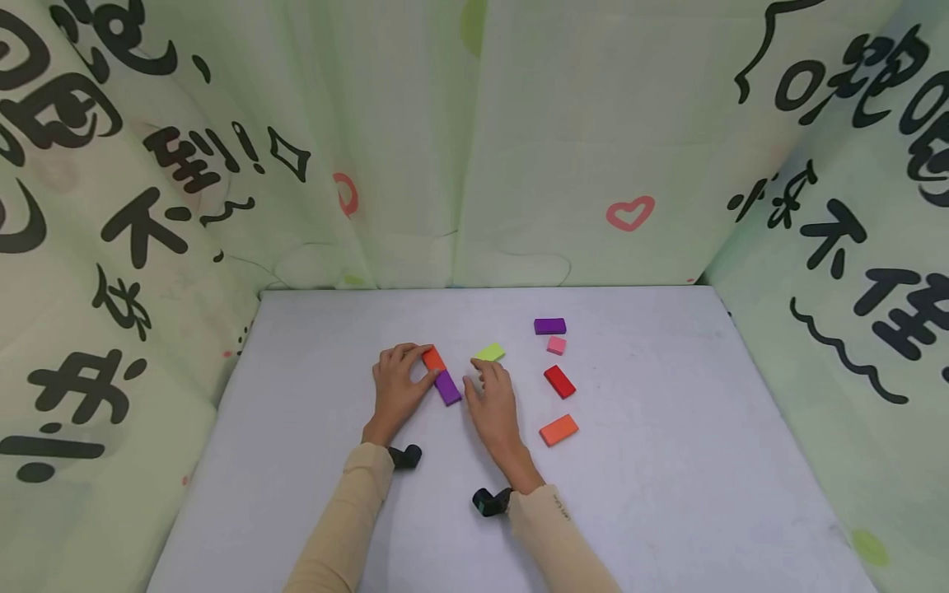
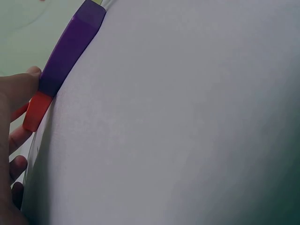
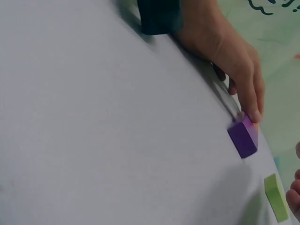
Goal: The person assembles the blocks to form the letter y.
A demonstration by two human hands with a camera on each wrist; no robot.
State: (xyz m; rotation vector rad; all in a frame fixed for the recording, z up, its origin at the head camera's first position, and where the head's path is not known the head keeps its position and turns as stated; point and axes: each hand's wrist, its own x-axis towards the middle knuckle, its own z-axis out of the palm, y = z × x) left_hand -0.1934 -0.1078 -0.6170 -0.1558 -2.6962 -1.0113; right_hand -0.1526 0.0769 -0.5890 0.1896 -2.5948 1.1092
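Note:
My left hand (image 1: 398,387) is at an orange-red block (image 1: 433,359), its thumb and fingers pinching it. That block stands end to end with a purple block (image 1: 448,388), forming one slanted row. In the left wrist view the thumb lies where the purple block (image 2: 72,49) meets the orange-red block (image 2: 38,111). My right hand (image 1: 493,408) hovers beside a lime-green block (image 1: 490,352), thumb and fingers apart. The right wrist view catches only its fingertips (image 3: 293,199) at the edge, close to the green block (image 3: 276,198); contact is unclear.
Right of the hands, a purple block (image 1: 550,326), a pink block (image 1: 556,345), a red block (image 1: 559,381) and an orange block (image 1: 559,430) lie in a loose column on the white table (image 1: 667,494). Printed curtains (image 1: 549,148) surround the table's back and sides.

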